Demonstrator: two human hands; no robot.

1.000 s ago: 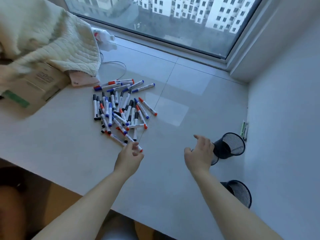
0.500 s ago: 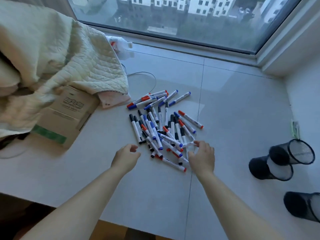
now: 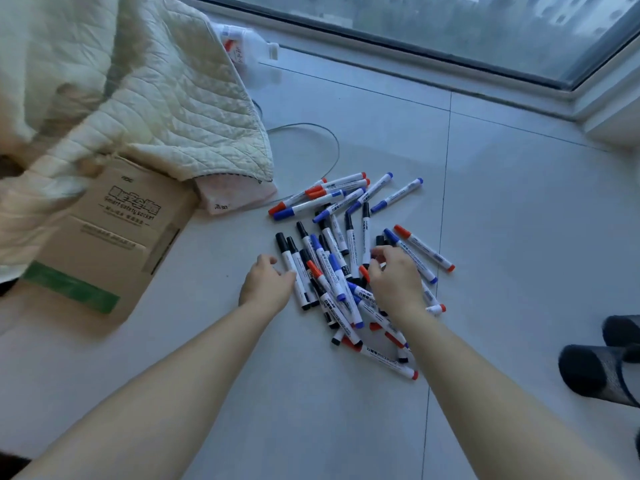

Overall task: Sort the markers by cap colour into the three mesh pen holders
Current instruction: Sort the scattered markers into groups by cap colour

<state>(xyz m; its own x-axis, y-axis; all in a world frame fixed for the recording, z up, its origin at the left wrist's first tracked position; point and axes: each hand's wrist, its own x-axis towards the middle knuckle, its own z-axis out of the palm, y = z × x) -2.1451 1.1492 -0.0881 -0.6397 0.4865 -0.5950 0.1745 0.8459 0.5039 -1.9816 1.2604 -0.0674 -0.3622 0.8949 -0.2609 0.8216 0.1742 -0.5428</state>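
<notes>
Curled fingers point(image 3: 375, 252) of the right hand point(image 3: 396, 282) dip into a loose pile of markers point(image 3: 346, 258) on a pale tiled worktop point(image 3: 519, 220), their tips down among the barrels, though whether they have closed on any one marker cannot be told from this angle; the left hand point(image 3: 266, 284) rests at the pile's left edge, its fingers loosely bent and touching the nearest black-capped marker point(image 3: 291, 268) without gripping it; both bare forearms reach in from the bottom of the frame; the markers, white-barrelled with black, blue and red caps, lie crossed over one another in the middle of the worktop, a smaller row of red- and blue-capped ones fanned out at the far side; two dark mesh pen holders point(image 3: 602, 372) lie on their sides at the right edge, well apart from the pile and partly cut off by the frame; to the left sit a printed cardboard box point(image 3: 104, 244) and a quilted cream blanket point(image 3: 138, 91) draped over it, with a thin cable point(image 3: 329, 143) looping out beside them and a white plastic bottle point(image 3: 249, 53) near the window point(image 3: 450, 26) beyond.
</notes>
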